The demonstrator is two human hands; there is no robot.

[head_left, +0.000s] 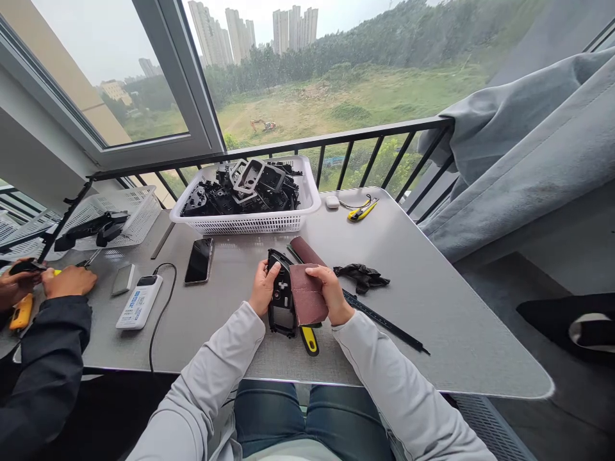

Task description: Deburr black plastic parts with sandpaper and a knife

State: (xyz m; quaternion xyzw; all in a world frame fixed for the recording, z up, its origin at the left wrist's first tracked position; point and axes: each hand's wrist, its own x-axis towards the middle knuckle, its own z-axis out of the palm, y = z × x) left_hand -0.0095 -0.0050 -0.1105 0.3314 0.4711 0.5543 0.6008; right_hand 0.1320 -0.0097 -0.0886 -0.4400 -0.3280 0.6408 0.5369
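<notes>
My left hand (262, 286) is closed around the left edge of a black plastic frame part (282, 291), held upright over the table near its front edge. A folded sheet of reddish-brown sandpaper (308, 296) is pinched in my right hand (332, 294), its left edge against or just beside the frame part. Under my hands lies a tool with a yellow and black handle (310, 341), mostly hidden. Behind the sandpaper is another brown roll or sheet (306, 251). A long black ruler-like strip (384, 318) extends to the right of my right hand.
A white basket (245, 224) heaped with black plastic parts stands at the back. Around it are a phone (198, 261), a power bank (139, 302) with a cable, a yellow cutter (362, 210) and crumpled black material (362, 276). A co-worker's hands (70, 282) are at far left.
</notes>
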